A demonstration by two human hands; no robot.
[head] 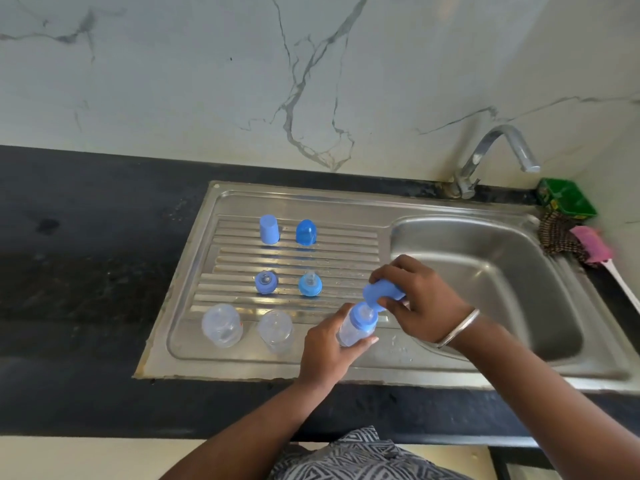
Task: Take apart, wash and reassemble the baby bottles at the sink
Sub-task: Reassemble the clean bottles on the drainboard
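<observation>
While the left hand (327, 344) wraps its fingers (367, 340) round a clear bottle (353, 329) with a blue collar and teat, tilted above the drainboard (194, 341) of the steel sink (485, 271), the right hand (420, 299) pinches a light blue cap (375, 293) just beside the teat. On the ribbed drainboard stand two rows of parts: a pale blue cap (269, 229) and a darker blue dome cap (306, 231) at the back, two collars with teats (266, 282) (310, 284) in the middle, and two clear bottle bodies (221, 325) (276, 330) nearest the bench (86, 271) edge. A tap (498, 154) rises behind the basin.
</observation>
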